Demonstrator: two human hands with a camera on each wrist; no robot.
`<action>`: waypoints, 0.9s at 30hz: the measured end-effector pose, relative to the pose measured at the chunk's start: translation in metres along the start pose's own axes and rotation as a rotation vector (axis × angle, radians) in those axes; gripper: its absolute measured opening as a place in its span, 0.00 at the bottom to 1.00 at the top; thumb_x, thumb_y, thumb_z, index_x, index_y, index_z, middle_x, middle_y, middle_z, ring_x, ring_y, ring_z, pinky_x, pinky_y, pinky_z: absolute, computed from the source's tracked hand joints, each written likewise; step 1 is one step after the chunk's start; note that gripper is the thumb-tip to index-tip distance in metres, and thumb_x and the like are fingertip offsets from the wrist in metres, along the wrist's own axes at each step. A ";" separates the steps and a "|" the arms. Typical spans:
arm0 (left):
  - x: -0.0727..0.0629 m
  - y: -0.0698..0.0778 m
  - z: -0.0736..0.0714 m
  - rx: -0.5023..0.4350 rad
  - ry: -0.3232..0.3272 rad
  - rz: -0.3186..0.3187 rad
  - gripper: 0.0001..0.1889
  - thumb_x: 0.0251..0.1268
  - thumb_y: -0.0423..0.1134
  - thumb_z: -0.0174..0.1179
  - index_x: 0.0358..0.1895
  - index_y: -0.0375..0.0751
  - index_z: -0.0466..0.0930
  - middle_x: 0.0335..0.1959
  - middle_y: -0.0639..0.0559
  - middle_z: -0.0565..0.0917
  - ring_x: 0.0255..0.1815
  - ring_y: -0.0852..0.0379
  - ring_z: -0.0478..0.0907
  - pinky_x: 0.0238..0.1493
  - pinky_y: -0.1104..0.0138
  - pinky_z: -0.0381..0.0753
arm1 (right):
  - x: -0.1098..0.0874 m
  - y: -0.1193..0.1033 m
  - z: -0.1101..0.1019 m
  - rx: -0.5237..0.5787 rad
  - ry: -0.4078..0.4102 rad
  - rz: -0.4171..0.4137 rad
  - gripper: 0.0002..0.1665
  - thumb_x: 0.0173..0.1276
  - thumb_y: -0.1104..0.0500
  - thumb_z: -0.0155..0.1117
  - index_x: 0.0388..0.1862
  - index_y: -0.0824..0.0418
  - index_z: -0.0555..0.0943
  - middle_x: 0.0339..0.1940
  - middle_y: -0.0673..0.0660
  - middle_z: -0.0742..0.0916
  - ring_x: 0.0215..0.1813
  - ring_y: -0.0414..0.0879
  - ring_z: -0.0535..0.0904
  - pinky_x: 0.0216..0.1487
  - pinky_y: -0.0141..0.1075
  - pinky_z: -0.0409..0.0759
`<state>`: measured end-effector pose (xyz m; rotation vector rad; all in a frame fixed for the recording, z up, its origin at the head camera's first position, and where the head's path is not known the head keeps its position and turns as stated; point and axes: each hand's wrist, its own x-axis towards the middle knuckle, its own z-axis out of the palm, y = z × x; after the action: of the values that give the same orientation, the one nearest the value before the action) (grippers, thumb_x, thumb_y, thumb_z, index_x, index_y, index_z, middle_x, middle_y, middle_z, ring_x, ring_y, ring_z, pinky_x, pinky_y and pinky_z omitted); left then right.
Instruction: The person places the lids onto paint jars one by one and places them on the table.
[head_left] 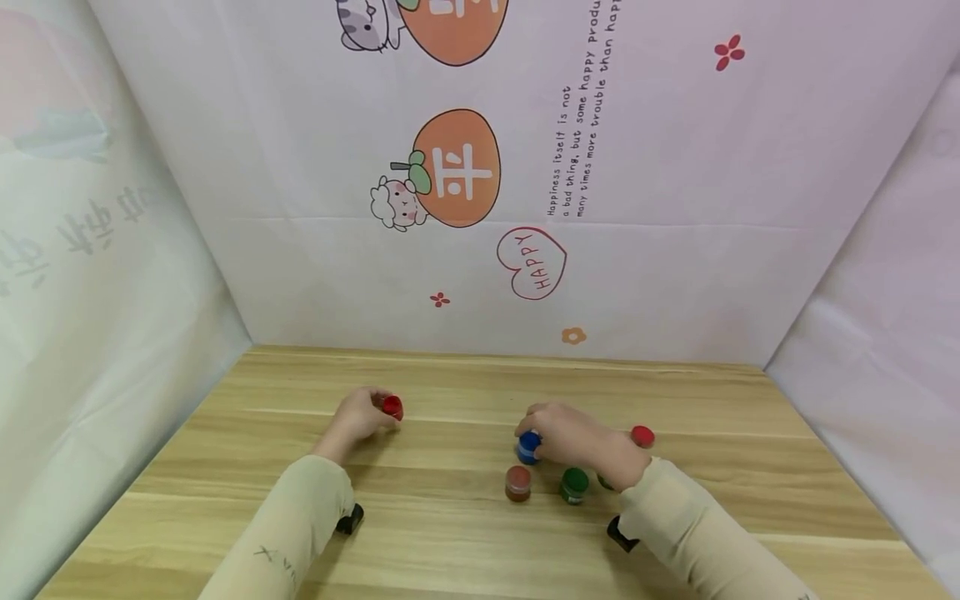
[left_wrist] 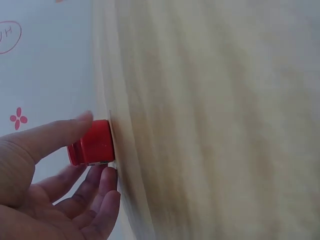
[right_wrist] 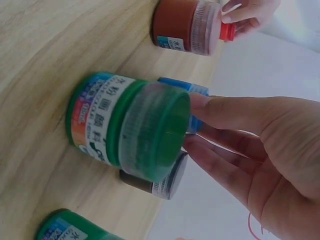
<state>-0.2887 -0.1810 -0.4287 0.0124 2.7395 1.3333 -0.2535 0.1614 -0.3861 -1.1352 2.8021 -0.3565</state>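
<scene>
On the left side of the table, my left hand (head_left: 360, 419) holds a small red pot (head_left: 392, 407) between thumb and fingers. The left wrist view shows the red pot (left_wrist: 95, 143) standing on the wood, thumb along its near side and fingers curled beside it. Right of centre, my right hand (head_left: 570, 433) grips a blue paint jar (head_left: 528, 448) near its top. From the right wrist, that blue jar (right_wrist: 197, 92) is partly hidden behind a green paint jar (right_wrist: 125, 125), with my thumb and fingertips at its lid.
A brown paint jar (head_left: 517, 483) and a green paint jar (head_left: 574, 485) stand just in front of the right hand. Under the right wrist, another green jar (head_left: 604, 482) is mostly hidden. A red-topped jar (head_left: 642, 436) stands beyond that wrist. A dark jar (right_wrist: 156, 185) shows in the right wrist view.
</scene>
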 end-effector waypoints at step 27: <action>-0.002 0.008 -0.002 0.007 0.052 0.004 0.23 0.57 0.30 0.74 0.55 0.25 0.79 0.44 0.36 0.85 0.48 0.42 0.82 0.53 0.51 0.81 | -0.031 0.034 -0.040 0.092 0.121 0.025 0.18 0.65 0.75 0.68 0.53 0.67 0.86 0.50 0.61 0.88 0.50 0.58 0.84 0.46 0.43 0.85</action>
<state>-0.2868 -0.1776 -0.4212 -0.0163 2.7878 1.3438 -0.2613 0.2143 -0.3559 -1.0940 2.8658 -0.5642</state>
